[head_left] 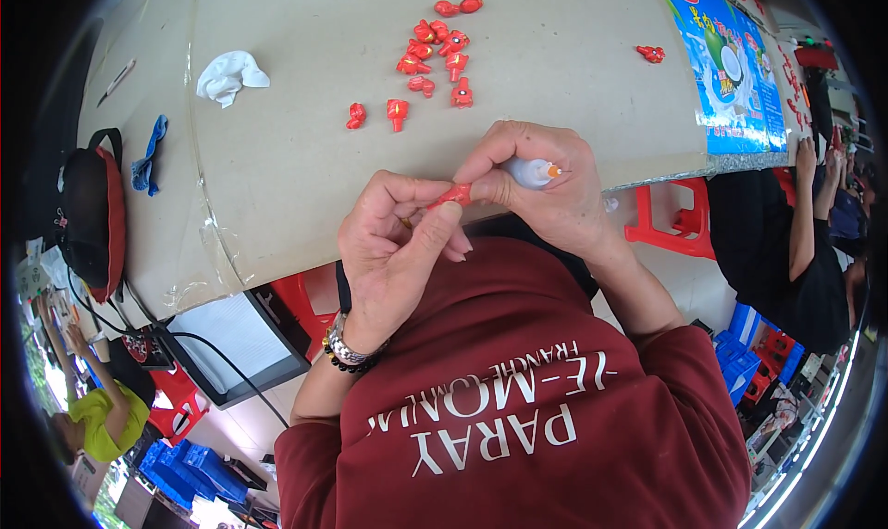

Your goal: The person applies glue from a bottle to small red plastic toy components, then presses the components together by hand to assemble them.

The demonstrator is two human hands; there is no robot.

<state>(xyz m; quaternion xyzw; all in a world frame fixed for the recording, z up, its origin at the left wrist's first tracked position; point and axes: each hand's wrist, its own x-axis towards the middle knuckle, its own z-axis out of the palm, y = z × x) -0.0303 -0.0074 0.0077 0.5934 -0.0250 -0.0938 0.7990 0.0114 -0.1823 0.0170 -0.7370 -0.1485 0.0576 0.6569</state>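
Close to the table's near edge, both my hands meet at a small glossy red plastic piece [453,196]. My left hand [393,252] pinches it between thumb and fingers. The thumb and forefinger of my right hand [555,191] touch its other end, while a small white squeeze bottle [529,171] with an orange tip is tucked in that palm. Fingers cover much of the red piece. Beyond my hands lies a loose group of several similar red pieces [453,41], some with yellow marks. Another red piece [650,54] lies apart on the right.
The grey table [305,159] carries a crumpled white tissue [231,76], a blue cloth strip [148,154], a pen-like tool [117,80] and a black-and-red bag [97,215] on the left. A blue printed sheet [731,67] covers the right end. Red stools [680,219] and other people are around.
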